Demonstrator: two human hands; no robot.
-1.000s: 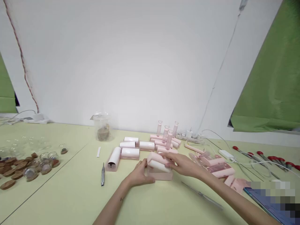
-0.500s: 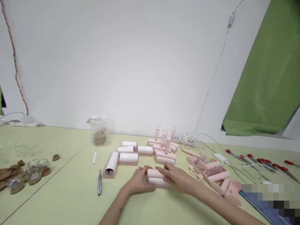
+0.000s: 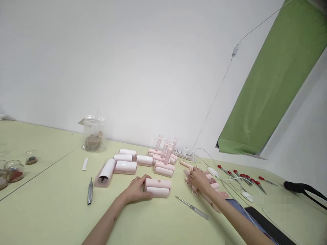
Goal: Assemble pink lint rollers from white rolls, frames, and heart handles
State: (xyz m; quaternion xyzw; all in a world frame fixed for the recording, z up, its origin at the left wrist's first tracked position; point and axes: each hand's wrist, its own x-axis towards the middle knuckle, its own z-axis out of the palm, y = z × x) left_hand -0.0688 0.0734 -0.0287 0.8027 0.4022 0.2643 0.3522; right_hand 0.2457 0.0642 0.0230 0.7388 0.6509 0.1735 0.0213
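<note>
My left hand (image 3: 136,189) curls round the left end of a closed pink roller case (image 3: 157,188) lying on the yellow-green table (image 3: 63,211). My right hand (image 3: 199,178) has reached to the right and rests on a heap of loose pink parts (image 3: 213,185); its fingers are bent over them, and I cannot see what they hold. Behind the case lie several more closed pink cases (image 3: 125,166) in a group, one (image 3: 105,172) angled toward me. Several pink handles (image 3: 167,151) with heart tops stand upright beyond them.
A metal tool (image 3: 90,195) lies left of my left hand and a thin screwdriver (image 3: 192,208) lies right of the case. A clear plastic cup (image 3: 93,134) stands by the wall. Red-handled tools (image 3: 245,177), white cables and a power strip (image 3: 185,154) sit at right; glass jars (image 3: 14,170) at left.
My right hand left the pink case and moved right onto the heap of pink parts. My left hand stayed on the case. The view swung to the right.
</note>
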